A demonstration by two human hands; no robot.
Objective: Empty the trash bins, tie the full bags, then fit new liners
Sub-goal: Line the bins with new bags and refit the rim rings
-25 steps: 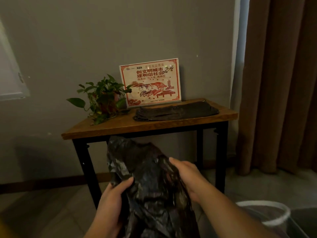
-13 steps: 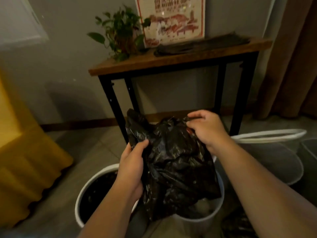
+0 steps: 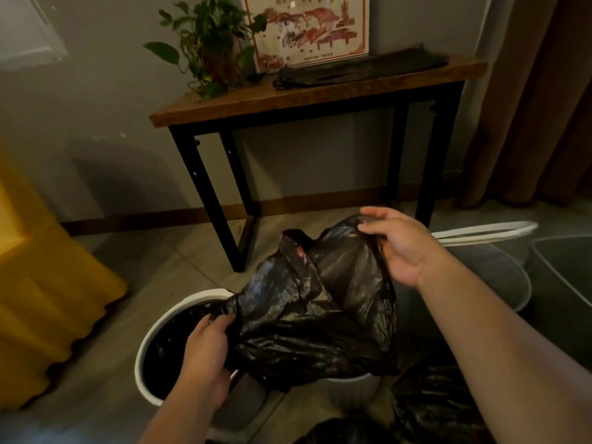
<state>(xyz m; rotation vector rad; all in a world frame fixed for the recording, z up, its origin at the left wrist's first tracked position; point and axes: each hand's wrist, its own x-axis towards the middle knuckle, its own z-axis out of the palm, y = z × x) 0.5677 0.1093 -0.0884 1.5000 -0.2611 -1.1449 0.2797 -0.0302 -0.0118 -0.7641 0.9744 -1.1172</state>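
Black bag (image 3: 314,309) is held spread above the floor bins, btwn both hands. L hand (image 3: 208,344): fingers curled, gripping the bag's lower-left edge, over the round white bin (image 3: 145,344), whose inside looks dark-lined. R hand (image 3: 397,248): thumb and fingers pinching the bag's upper-right edge, raised higher than the L. A 2nd white bin (image 3: 349,384) is partly hidden under the bag. Folded black liners (image 3: 362,67) are stacked on the wood table (image 3: 320,91) behind, beside a potted plant (image 3: 211,49).
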